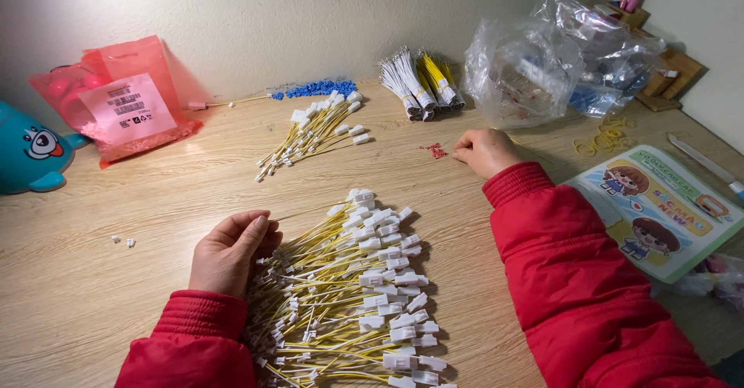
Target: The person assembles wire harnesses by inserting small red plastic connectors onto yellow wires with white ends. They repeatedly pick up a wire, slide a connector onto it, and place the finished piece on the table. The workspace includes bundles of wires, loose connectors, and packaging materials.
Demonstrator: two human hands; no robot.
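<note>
Tabletop (pixel 116 295), wood: open room left. Large wire pile (pixel 349 295), yellow leads with white plugs, near front edge. Left hand (pixel 229 252): fingers curled, pinching pile's ends. Right hand (pixel 484 151): fingers bunched beside small red bits (pixel 435 151); grip unclear.

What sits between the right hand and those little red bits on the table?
Nothing visible. The right hand rests on bare table beside the red bits, fingertips close to them. The left hand is at the big wire pile.
</note>
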